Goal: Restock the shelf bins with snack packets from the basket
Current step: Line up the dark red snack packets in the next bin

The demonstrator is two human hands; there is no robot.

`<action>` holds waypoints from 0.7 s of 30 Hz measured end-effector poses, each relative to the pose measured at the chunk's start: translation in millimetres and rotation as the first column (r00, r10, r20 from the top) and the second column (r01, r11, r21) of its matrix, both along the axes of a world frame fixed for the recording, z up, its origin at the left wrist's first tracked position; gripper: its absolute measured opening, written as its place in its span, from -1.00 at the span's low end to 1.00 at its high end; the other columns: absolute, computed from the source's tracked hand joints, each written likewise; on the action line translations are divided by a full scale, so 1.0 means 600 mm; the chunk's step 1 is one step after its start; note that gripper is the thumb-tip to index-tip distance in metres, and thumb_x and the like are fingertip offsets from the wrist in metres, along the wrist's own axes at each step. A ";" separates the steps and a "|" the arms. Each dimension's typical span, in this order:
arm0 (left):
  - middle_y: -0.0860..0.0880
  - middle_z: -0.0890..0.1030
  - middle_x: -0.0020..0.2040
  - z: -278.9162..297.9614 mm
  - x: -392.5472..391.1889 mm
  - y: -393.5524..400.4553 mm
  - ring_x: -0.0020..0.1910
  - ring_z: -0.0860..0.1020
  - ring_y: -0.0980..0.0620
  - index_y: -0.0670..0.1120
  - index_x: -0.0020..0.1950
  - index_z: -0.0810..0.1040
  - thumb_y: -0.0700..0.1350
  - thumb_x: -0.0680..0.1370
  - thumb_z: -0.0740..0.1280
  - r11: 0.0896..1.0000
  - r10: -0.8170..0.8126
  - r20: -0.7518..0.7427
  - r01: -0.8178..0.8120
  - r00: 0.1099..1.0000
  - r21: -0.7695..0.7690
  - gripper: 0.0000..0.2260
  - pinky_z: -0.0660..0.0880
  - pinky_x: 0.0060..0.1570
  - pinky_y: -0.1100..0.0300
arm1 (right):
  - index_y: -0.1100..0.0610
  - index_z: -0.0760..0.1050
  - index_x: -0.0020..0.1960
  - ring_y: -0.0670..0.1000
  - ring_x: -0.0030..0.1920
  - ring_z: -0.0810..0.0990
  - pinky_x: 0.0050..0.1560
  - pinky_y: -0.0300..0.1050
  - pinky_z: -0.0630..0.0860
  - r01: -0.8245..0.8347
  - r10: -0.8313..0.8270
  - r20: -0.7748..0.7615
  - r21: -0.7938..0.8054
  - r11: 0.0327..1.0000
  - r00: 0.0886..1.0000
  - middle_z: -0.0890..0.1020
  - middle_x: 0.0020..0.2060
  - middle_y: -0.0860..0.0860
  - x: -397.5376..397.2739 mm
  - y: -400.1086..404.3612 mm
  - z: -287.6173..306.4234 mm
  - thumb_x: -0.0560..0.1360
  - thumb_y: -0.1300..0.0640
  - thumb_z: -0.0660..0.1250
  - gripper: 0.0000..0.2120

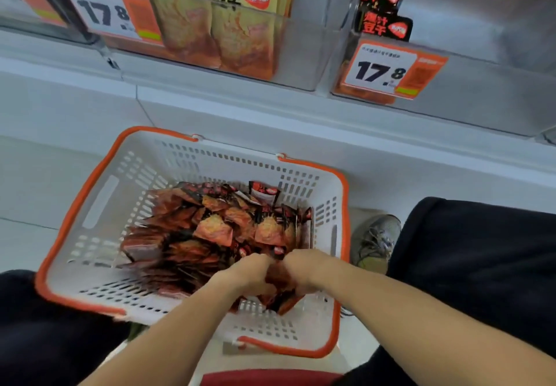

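Snack packets (210, 232), red and black, lie heaped in the white basket (99, 202) with the orange rim, which sits on the floor below the shelf. Left of the basket a dark trouser leg (45, 334) fills the near corner. Up and to the left of the basket, a clear shelf bin (228, 33) holds yellow packets (240, 3) standing upright, with a price tag (105, 9) reading 17.8 on its front. At the near side of the basket, the left hand (243, 274) and the right hand (304, 268) meet knuckle to knuckle over the heap, both with fingers curled round a bunch of the red and black packets whose lower ends poke out beneath the hands; how many they hold I cannot tell. Up and to the right of the basket, a second clear bin (451, 96) carries another 17.8 tag (388, 69), and a few black packets (382, 3) stand at its left end. Just right of the basket a grey shoe (376, 241) rests on the floor, beside the other dark trouser leg (475, 265).
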State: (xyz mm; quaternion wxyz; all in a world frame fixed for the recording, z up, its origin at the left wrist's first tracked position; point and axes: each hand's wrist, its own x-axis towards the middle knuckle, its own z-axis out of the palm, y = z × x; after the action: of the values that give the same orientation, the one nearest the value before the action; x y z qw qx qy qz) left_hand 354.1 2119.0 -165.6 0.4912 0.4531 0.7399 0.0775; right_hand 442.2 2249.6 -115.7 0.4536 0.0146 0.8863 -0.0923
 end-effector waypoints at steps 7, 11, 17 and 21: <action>-0.01 0.43 -0.40 -0.016 0.034 -0.008 -0.37 0.35 -0.01 -0.14 -0.30 0.47 -0.12 0.45 0.41 0.999 0.042 0.104 -0.043 0.994 0.011 -0.80 0.23 -0.40 0.16 | 0.24 0.57 0.12 0.24 0.07 0.61 -0.13 0.03 0.39 0.018 -0.012 -0.077 0.086 0.996 0.997 0.62 0.09 0.18 0.006 -0.007 -0.020 0.59 0.32 0.15 -0.76; -0.01 0.61 -0.30 0.000 -0.001 -0.004 -0.35 0.51 0.02 -0.10 -0.20 0.59 0.11 0.41 0.40 0.986 0.163 0.187 -0.168 0.969 0.011 -0.74 0.43 -0.30 0.04 | 0.17 0.52 -0.09 0.19 -0.13 0.55 -0.16 -0.01 0.45 0.133 -0.129 -0.123 0.023 0.991 0.984 0.60 -0.07 0.15 -0.011 0.011 0.002 0.56 0.28 0.28 -0.91; 0.06 0.42 -0.42 0.067 -0.104 0.017 -0.44 0.36 0.12 -0.05 -0.33 0.52 0.03 0.53 0.46 0.904 0.337 0.230 -0.382 0.913 0.191 -0.71 0.27 -0.36 0.25 | 0.07 0.67 -0.01 -0.11 -0.20 0.57 -0.14 -0.19 0.50 0.423 -0.493 -0.249 -0.286 0.860 0.834 0.63 -0.22 -0.10 -0.067 0.086 0.080 0.50 0.05 0.46 -0.88; 0.08 0.72 -0.12 0.137 -0.152 0.028 -0.10 0.66 0.19 0.01 -0.02 0.70 -0.03 0.44 0.55 0.607 0.577 0.514 -0.754 0.634 0.249 -0.85 0.52 -0.11 0.34 | 0.06 0.56 -0.05 -0.08 -0.21 0.61 -0.07 -0.07 0.58 0.564 -0.730 -0.229 -0.504 0.655 0.644 0.66 -0.16 -0.03 -0.095 0.140 0.174 0.49 0.09 0.49 -0.88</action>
State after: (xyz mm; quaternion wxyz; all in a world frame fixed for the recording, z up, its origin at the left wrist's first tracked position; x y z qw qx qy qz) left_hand 262.8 2135.5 -83.5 0.4416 0.2115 0.7063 0.5112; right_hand 385.4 2333.7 -11.0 0.1835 0.2278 0.8563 -0.4256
